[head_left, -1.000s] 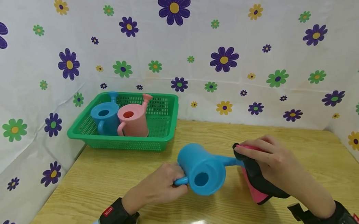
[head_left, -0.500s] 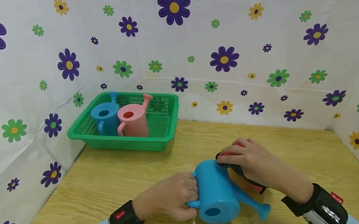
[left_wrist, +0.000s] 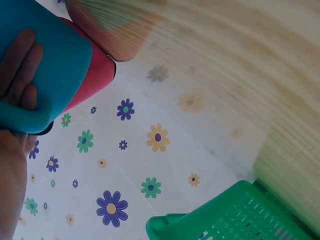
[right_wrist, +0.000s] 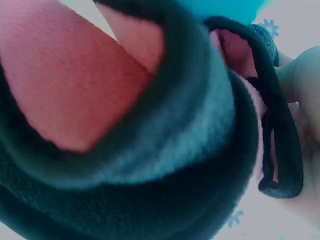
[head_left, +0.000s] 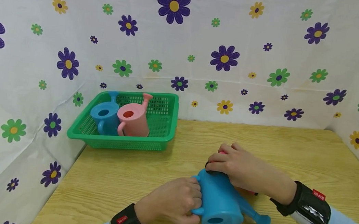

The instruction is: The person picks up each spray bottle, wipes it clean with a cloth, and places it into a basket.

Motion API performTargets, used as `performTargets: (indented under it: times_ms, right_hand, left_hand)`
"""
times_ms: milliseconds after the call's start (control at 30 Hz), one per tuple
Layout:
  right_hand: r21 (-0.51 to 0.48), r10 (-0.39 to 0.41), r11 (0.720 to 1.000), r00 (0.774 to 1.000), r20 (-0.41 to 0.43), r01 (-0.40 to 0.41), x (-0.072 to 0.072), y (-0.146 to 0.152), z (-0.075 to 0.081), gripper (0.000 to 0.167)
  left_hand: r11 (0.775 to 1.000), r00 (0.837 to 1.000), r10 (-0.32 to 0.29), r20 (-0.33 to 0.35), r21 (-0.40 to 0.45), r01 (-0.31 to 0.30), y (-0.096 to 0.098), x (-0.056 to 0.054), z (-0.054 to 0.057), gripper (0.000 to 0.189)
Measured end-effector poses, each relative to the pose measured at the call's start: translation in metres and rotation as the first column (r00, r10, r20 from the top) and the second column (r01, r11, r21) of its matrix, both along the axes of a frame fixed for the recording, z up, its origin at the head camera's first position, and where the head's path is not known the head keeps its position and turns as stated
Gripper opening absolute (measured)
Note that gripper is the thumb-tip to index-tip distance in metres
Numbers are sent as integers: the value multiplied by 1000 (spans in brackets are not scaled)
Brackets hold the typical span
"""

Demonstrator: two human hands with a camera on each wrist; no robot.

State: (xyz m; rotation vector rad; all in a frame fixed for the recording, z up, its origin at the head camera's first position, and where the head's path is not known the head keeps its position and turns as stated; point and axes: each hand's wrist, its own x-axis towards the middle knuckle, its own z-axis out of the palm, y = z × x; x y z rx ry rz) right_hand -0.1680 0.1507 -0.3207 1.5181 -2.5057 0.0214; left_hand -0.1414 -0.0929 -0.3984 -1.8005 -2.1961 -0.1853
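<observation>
A blue watering can (head_left: 220,200) is tilted over above the near part of the table in the head view, its spout pointing to the lower right. My left hand (head_left: 177,201) grips its handle, and the left wrist view shows the fingers (left_wrist: 22,75) curled through that handle. A pink and black cloth (right_wrist: 75,75) is bunched in my right hand (head_left: 244,169), which holds it against the can's far end. Most of the cloth is hidden behind the hand and the can in the head view.
A green basket (head_left: 122,142) stands at the back left of the wooden table (head_left: 117,176). Inside it are another blue watering can (head_left: 108,121) and a pink one (head_left: 137,123). A flower-patterned sheet (head_left: 196,34) hangs behind and along the left.
The can has turned over, its spout swinging from beside the cloth to the lower right. My right hand has moved left with the cloth, from the spout to the can's far end.
</observation>
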Motion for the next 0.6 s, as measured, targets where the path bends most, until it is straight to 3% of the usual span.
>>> performTargets:
  times_ms: [133,300,600]
  right_hand:
    - [4,9,1000,999,35,-9,6,-2,-1,33]
    - [-8,20,1000,999,43,-20,11,-2,2,32]
    - [-25,67,998,997,33,-66,25,0,5,34]
  left_hand:
    - [1000,998,9,-61,-22,-10,1,2,1,42]
    - [999,996,20,-89,-30,-23,1,3,1,43]
    - [998,996,50,-72,-26,-52,0,1,-3,42]
